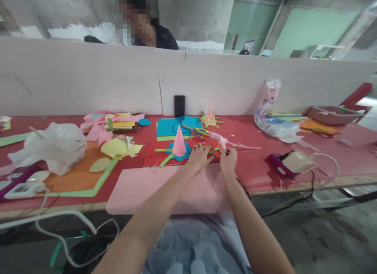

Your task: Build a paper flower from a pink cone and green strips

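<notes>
My left hand (200,158) lies flat with fingers spread on a red paper sheet (153,154), pressing green paper strips (206,149). My right hand (228,160) is closed around the handle of a pink and white glue gun (219,140), whose nozzle points left over the strips. A pink paper cone (178,141) stands on a blue paper flower (179,156) just left of my left hand. Scissors (196,130) lie on blue paper (173,126) behind.
A large pink sheet (153,187) lies at the table's front edge. Crumpled white plastic (55,146), orange and green paper (79,179) and yellow cutouts (119,148) sit left. A charger and cable (297,162) and plastic bag (277,124) sit right. A person (144,26) sits behind the white divider (118,81).
</notes>
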A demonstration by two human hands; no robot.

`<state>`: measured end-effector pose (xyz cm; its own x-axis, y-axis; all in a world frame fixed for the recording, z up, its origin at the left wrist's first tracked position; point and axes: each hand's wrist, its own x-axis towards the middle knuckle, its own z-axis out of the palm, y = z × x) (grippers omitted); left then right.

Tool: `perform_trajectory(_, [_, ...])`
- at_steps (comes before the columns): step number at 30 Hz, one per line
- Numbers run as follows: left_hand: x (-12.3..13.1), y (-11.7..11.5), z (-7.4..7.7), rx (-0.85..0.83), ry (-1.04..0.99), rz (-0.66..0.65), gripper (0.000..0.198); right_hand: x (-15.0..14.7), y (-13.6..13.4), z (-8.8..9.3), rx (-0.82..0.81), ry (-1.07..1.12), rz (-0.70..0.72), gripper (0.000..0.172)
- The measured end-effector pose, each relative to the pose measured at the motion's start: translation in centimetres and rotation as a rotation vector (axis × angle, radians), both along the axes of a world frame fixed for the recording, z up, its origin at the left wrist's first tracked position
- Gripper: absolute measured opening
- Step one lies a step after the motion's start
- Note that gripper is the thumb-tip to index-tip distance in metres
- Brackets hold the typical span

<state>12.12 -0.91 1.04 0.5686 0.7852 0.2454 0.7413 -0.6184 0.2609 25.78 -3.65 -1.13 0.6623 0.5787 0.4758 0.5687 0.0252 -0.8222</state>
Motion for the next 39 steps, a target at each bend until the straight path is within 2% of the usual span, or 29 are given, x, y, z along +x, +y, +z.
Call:
perform_trajectory(3, [1.7, 0.1, -0.6, -0.064, 0.107, -0.001, 0.058, 0.0, 0.1, -0.2, -0.008, 0.018, 0.014, 0.03])
perform_trajectory(6, [2.0, -0.6, -1.1, -0.062, 0.16, -0.017, 0.06, 0.0, 0.2, -0.4, -0.004, 0.021, 0.02, 0.032])
perform_trajectory(12, [-1.0, -2.8, -1.8, 0.045, 0.111, -0.103, 0.054, 0.4, 0.3, -0.1, 0.041, 0.084, -0.084, 0.035])
perform_trajectory(16, [-2.2, -3.4, -1.4, 0.113, 0.075, -0.067, 0.048, 0.5, 0.3, 0.2, 0.058, 0.118, -0.131, 0.037])
perform_trajectory(19, [-0.7, -3.0, -1.0, 0.16, 0.044, -0.05, 0.048, 0.4, 0.3, 0.3, 0.057, 0.118, -0.131, 0.036])
perform_trajectory(24, [4.2, -0.9, -1.6, 0.053, 0.111, -0.13, 0.051, 0.1, 0.1, 0.4, 0.079, 0.118, -0.075, 0.033])
perform_trajectory(27, [5.5, -0.5, -2.1, -0.012, 0.179, -0.148, 0.053, 0.0, 0.0, 0.3, 0.058, 0.096, -0.051, 0.033])
perform_trajectory(30, [4.5, -1.2, -2.0, -0.01, 0.205, -0.188, 0.051, -0.1, 0.0, 0.3, 0.033, 0.027, -0.019, 0.033])
perform_trajectory(35, [0.4, -2.7, -1.3, 0.043, 0.202, -0.188, 0.049, -0.5, 0.2, 0.3, 0.014, -0.044, 0.043, 0.031])
perform_trajectory(39, [-2.8, -2.9, -1.0, 0.104, 0.186, -0.23, 0.048, -0.6, 0.4, 0.1, -0.038, -0.077, 0.068, 0.03])
